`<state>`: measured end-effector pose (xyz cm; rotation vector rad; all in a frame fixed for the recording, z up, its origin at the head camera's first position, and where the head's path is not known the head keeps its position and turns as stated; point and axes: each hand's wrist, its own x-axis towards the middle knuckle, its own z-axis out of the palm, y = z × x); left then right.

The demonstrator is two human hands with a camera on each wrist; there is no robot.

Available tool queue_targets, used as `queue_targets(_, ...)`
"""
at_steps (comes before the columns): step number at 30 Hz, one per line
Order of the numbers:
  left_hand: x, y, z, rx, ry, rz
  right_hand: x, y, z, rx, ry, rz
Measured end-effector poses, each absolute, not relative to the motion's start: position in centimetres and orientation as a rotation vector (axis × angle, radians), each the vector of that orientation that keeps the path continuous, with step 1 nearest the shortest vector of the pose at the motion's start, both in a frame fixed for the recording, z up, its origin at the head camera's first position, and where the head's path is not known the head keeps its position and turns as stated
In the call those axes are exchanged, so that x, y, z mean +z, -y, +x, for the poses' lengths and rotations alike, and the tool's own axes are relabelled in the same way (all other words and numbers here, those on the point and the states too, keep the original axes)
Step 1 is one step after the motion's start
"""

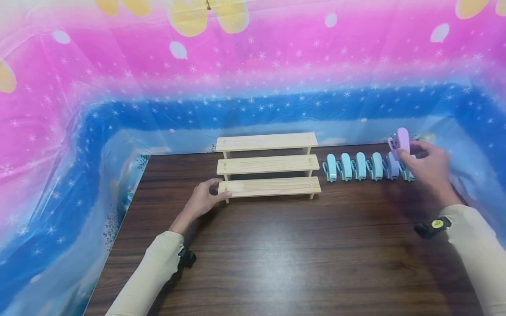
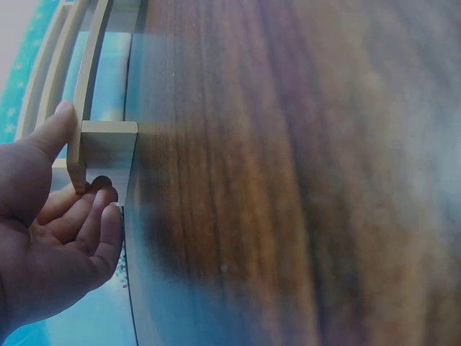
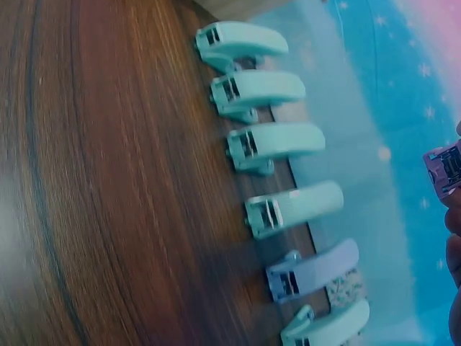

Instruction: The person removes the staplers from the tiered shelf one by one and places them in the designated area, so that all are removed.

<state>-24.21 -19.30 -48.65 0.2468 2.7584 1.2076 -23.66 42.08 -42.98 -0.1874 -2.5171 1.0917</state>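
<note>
In the head view my right hand (image 1: 431, 164) pinches a pink-purple stapler (image 1: 402, 141) between thumb and fingers, raised over the right end of a row. That row stands on the table: several mint-green staplers (image 1: 360, 166) and one lavender stapler (image 1: 392, 166). The right wrist view catches just the end of the held stapler (image 3: 446, 169) and a few fingertips (image 3: 454, 216) at its edge. My left hand (image 1: 203, 196) grips the left end of the lowest step of a three-tier wooden display stand (image 1: 269, 188), thumb on top and fingers curled at the underside.
The dark wood-grain table (image 1: 269, 254) spreads in front of the stand. A pink and blue patterned cloth (image 1: 253, 101) hangs close behind the stand and row, and along both sides. Black wrist straps with cameras sit on both sleeves (image 1: 158, 259).
</note>
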Motion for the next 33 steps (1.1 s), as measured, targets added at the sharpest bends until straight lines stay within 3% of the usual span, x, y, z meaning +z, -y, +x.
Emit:
queue_targets(18,-48.4,19.4,-24.1,1.206,-2.751,0.227,-42.8,-46.2,-22.8,1.292,2.564,-0.451)
queue_targets(33,-48.6,19.3,-24.2,1.197,-2.756,0.236,-45.1,-49.1,-23.5,0.944,2.611,-0.41)
